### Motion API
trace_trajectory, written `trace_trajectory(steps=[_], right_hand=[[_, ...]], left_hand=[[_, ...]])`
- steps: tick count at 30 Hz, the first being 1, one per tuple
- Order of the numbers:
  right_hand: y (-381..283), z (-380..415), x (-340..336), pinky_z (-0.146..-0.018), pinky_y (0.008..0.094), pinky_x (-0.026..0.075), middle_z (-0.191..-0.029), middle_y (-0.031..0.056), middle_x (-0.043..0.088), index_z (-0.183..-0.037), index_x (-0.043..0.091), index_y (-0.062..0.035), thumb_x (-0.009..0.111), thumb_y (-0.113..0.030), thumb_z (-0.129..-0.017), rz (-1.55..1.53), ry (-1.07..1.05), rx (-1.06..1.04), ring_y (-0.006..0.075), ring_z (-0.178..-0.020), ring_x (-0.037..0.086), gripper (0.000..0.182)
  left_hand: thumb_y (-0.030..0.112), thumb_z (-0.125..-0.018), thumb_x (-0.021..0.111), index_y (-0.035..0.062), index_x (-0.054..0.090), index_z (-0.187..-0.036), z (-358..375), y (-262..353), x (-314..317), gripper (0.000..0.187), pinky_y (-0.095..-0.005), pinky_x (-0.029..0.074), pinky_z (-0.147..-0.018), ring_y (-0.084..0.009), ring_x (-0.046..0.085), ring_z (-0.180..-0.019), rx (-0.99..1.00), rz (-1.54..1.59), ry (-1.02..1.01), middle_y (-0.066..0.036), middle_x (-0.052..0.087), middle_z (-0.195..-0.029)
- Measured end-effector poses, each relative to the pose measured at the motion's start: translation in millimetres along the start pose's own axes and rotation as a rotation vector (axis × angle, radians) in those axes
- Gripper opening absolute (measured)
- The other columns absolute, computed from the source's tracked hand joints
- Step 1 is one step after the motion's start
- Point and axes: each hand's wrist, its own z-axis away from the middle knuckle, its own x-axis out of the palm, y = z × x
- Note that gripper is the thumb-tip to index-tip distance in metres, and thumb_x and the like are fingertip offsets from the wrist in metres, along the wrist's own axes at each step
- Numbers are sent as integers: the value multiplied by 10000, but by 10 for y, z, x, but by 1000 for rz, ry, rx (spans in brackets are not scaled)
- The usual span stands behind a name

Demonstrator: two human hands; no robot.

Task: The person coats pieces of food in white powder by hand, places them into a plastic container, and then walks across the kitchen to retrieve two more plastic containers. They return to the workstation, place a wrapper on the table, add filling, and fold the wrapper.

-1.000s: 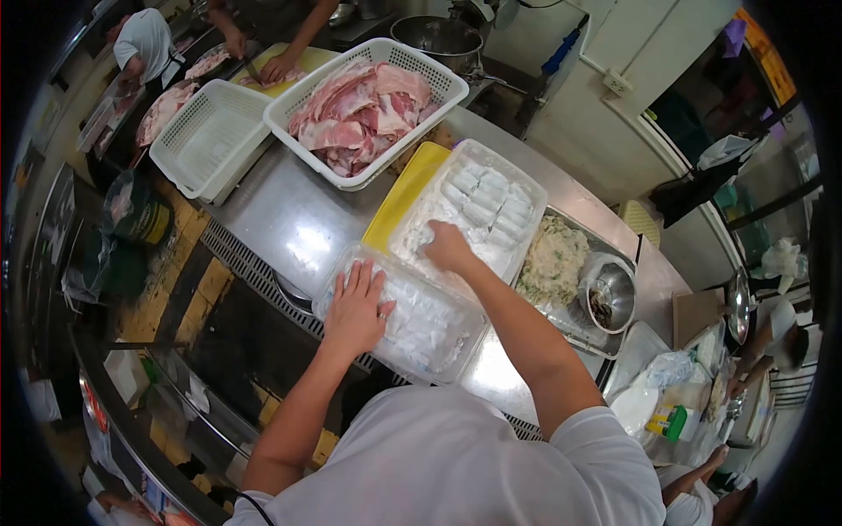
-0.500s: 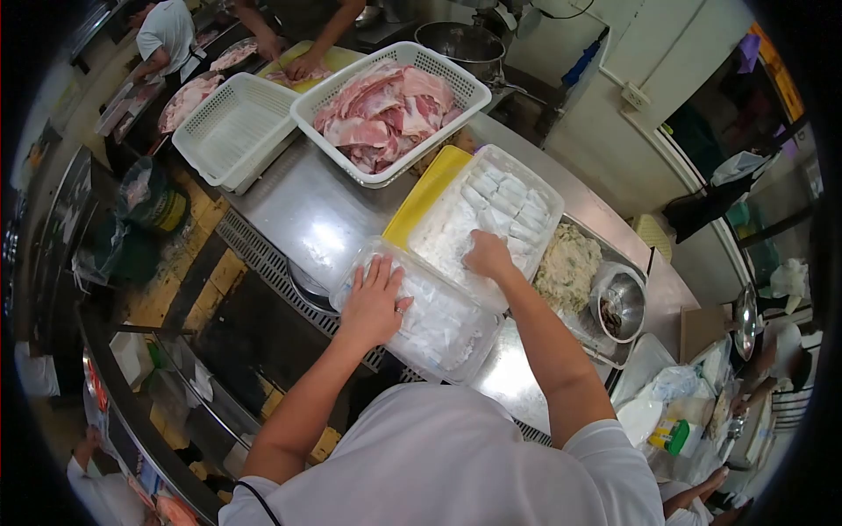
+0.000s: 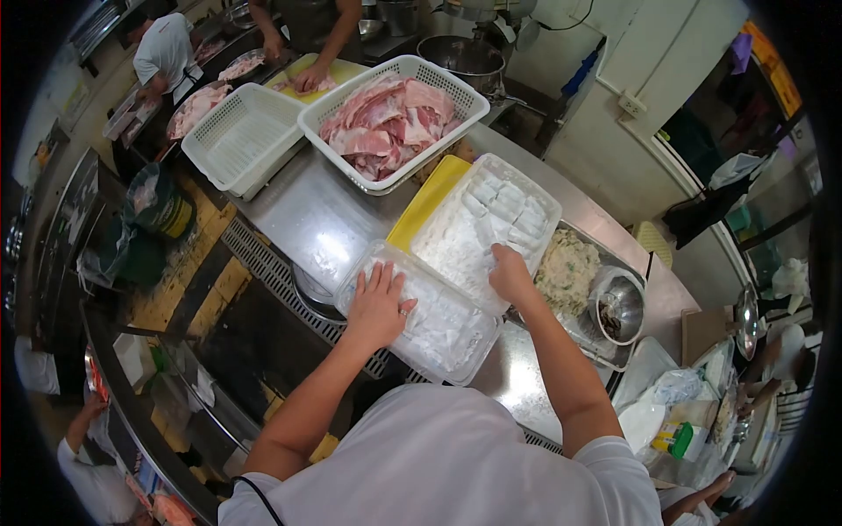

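My left hand (image 3: 377, 309) lies with fingers spread on a clear plastic container (image 3: 465, 364) of white, powder-dusted pieces. Beside it stands a second clear plastic container (image 3: 545, 188), holding loose white powder (image 3: 452, 250) and rows of white-coated pieces (image 3: 507, 203) at its far end. My right hand (image 3: 511, 274) is over this powder, fingers pinched on a white-coated piece (image 3: 485, 231); what the piece is under the coating cannot be seen. A yellow board (image 3: 430, 200) shows under the powder container's left side.
A white basket of raw meat (image 3: 386, 127) and another white basket (image 3: 241, 131) stand farther back. To the right, a tray holds a pale, green-flecked mixture (image 3: 568, 273) and a metal bowl (image 3: 621, 302). Another person's hand (image 3: 309, 79) is at a yellow cutting board beyond.
My right hand has moved slightly right and toward me, out of the powder, and a white-coated piece now shows at its fingertips. Fewer pieces show in the rows. My left hand stays put.
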Motion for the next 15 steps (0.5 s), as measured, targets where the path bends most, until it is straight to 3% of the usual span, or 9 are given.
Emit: trace_trajectory(steps=[2, 5, 8, 11, 14, 15], right_hand=[[72, 40, -10, -950, 501, 552, -1117, 343, 705, -1188, 675, 59, 686, -111, -786, 38, -6, -182, 510, -1038, 676, 437], [-161, -29, -155, -950, 492, 558, -1141, 337, 704, -1166, 682, 54, 727, -197, -809, 29, -183, 188, 499, -1084, 677, 439], [83, -188, 242, -960, 478, 561, -1162, 328, 709, -1154, 697, 52, 769, -279, -813, 135, -20, 254, 476, -1122, 683, 480], [-31, -345, 340, -979, 469, 560, -1165, 325, 714, -1207, 692, 52, 772, -295, -828, 201, -141, 236, 454, -1139, 690, 520], [-6, -400, 369, -985, 461, 550, -1197, 334, 703, -1256, 664, 75, 832, -339, -834, 33, -52, 177, 460, -1153, 678, 613], [-65, -370, 306, -982, 463, 553, -1193, 321, 709, -1226, 676, 61, 811, -304, -830, 23, -13, 194, 459, -1147, 681, 555]], left_hand=[[428, -1080, 514, -16, 500, -1535, 1, 10, 27, 636, -587, 170, -1294, -413, 293, -1575, -6, 6, 12, -251, 383, -1658], [427, -1079, 516, -17, 504, -1533, 13, 7, 48, 635, -583, 170, -1295, -415, 296, -1573, -3, 8, 33, -255, 386, -1656], [427, -1077, 519, -18, 510, -1528, 27, 5, 86, 634, -581, 173, -1295, -418, 308, -1567, 5, 15, 58, -260, 393, -1650], [395, -1063, 554, -27, 520, -1511, 39, -6, 70, 616, -584, 190, -1287, -429, 323, -1556, 10, 45, 71, -277, 399, -1640], [393, -1061, 562, -26, 529, -1501, 45, 5, 31, 609, -583, 191, -1288, -423, 328, -1555, 12, 40, 57, -270, 402, -1640], [401, -1063, 557, -24, 532, -1500, 39, 9, 26, 611, -581, 188, -1290, -418, 329, -1556, 12, 35, 47, -263, 403, -1643]])
